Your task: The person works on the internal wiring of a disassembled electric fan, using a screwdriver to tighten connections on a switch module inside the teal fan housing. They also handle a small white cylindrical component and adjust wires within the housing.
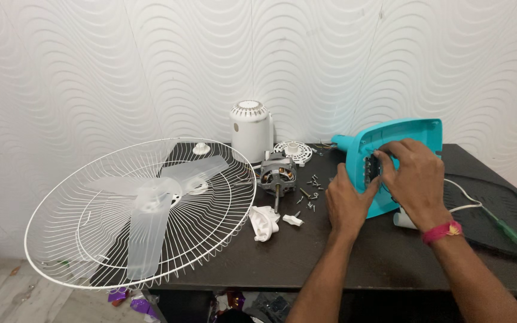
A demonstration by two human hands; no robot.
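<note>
A turquoise plastic fan base housing (411, 133) stands tilted on the dark table (384, 257), its open underside facing me. My left hand (345, 203) grips its left edge with the thumb up along the rim. My right hand (413, 176) reaches into the housing, fingertips on a small dark switch block inside; a red thread band is on that wrist. A white cord (465, 197) trails from the housing to the right.
Left of the hands lie loose screws (311, 194), a bare fan motor (277, 174), white plastic parts (264, 222), a white motor cover (250, 128) and a white wire grille with translucent blades (145, 203) overhanging the table edge. A green-handled screwdriver (510, 230) lies at right.
</note>
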